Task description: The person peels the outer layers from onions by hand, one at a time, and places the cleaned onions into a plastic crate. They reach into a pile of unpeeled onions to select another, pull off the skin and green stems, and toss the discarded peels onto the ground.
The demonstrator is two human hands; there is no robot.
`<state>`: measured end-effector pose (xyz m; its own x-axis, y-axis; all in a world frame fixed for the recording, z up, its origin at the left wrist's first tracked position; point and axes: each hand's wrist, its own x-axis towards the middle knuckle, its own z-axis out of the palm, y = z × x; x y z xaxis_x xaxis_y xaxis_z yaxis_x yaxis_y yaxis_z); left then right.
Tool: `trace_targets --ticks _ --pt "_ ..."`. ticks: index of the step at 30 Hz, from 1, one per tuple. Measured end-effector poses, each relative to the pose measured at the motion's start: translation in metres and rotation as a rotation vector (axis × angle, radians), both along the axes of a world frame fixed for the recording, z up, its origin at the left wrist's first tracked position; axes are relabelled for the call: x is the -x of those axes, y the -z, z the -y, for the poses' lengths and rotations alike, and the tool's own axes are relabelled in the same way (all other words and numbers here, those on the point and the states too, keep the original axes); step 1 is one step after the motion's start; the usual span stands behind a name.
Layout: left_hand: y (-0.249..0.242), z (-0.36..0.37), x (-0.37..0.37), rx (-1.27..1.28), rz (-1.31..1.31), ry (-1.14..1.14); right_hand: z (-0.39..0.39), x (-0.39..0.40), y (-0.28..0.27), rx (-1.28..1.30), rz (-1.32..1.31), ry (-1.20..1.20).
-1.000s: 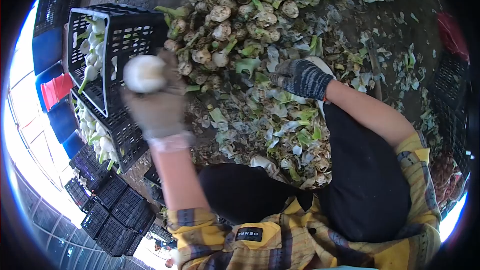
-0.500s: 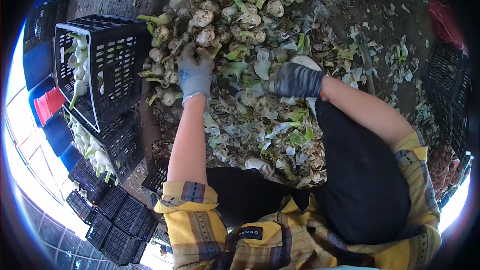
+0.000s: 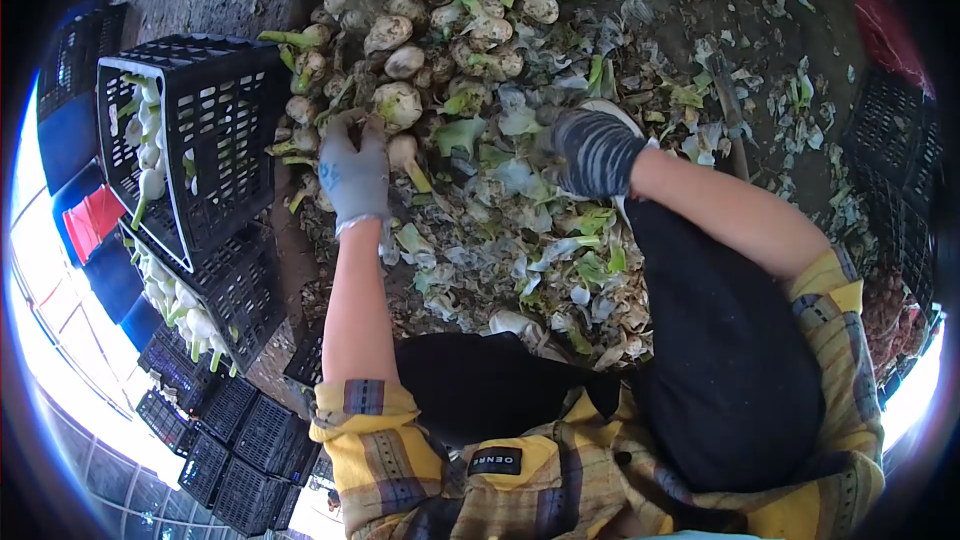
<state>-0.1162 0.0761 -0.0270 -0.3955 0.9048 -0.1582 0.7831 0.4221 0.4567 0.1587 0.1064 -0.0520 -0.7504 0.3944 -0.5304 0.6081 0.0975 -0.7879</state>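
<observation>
My left hand (image 3: 355, 165), in a light grey glove, reaches to the near left edge of a pile of dirty onion-like bulbs (image 3: 388, 33) with green stems. Its fingers are bent and apart against the bulbs, and what lies beneath them is partly hidden. A bulb with a cut stem (image 3: 404, 152) lies just right of this hand. My right hand (image 3: 592, 152), in a dark striped glove, hangs over the peelings beside my shoe, its fingers curled and blurred; whatever they hold is hidden.
Black crates (image 3: 215, 105) holding clean white bulbs (image 3: 150, 155) stand on the left, with more stacked crates (image 3: 240, 450) at lower left. Loose skins and leaves (image 3: 540, 230) cover the ground before me. A red bag (image 3: 888, 35) and dark crates (image 3: 895, 135) are at the right.
My left hand has moved left and slightly toward me along the pile's edge. My right hand has shifted slightly right. The whole view has shifted a little.
</observation>
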Motion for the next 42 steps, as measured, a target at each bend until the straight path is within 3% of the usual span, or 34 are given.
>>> trace_targets --ticks 2,5,8,9,15,16,19,20,22,25,27,30,36,39,41,42 --pt "-0.023 0.009 -0.006 -0.049 0.228 -0.076 0.001 0.002 -0.005 -0.148 -0.224 0.057" --pt "-0.057 0.018 -0.028 -0.031 0.46 -0.202 -0.005 0.023 -0.027 -0.253 -0.033 0.128" --pt "-0.075 0.03 -0.05 0.041 0.544 -0.173 0.003 0.04 -0.042 -0.665 -0.257 0.272" --pt "-0.076 0.034 -0.058 0.056 0.553 -0.158 0.004 0.043 -0.041 -0.687 -0.246 0.219" --pt "-0.068 0.046 -0.102 0.054 0.622 -0.201 0.009 0.043 -0.032 -0.593 -0.194 0.044" --pt "-0.067 0.045 -0.105 0.099 0.741 -0.246 0.01 0.044 -0.026 -0.609 -0.283 0.116" --pt "-0.045 0.051 -0.11 -0.213 0.835 -0.235 0.002 0.031 -0.029 -0.133 -0.054 0.243" --pt "-0.019 0.059 -0.101 -0.324 0.892 -0.134 -0.002 0.025 -0.025 -0.107 -0.019 0.272" --pt "-0.017 0.06 -0.103 -0.153 0.947 -0.271 -0.009 0.017 -0.02 -0.1 -0.172 0.222" --pt "-0.028 0.059 -0.116 0.017 1.148 -0.434 -0.014 0.008 -0.036 -0.331 -0.202 -0.004" --pt "-0.027 0.058 -0.117 0.039 1.32 -0.478 -0.008 0.006 -0.01 -0.478 -0.265 -0.058" --pt "-0.014 0.058 -0.113 -0.051 1.288 -0.462 -0.004 0.001 -0.002 -0.723 -0.363 -0.113" --pt "-0.011 0.061 -0.113 -0.066 1.11 -0.348 0.002 -0.003 0.002 -1.056 -0.32 -0.261" --pt "-0.013 0.057 -0.116 -0.109 1.17 -0.43 0.0 -0.004 0.003 -1.009 -0.433 -0.218" --pt "-0.02 0.053 -0.113 -0.051 1.313 -0.534 0.0 -0.003 -0.001 -1.113 -0.424 -0.229" --pt "-0.022 0.052 -0.112 -0.022 1.384 -0.585 -0.001 -0.002 -0.01 -0.908 -0.406 -0.166"
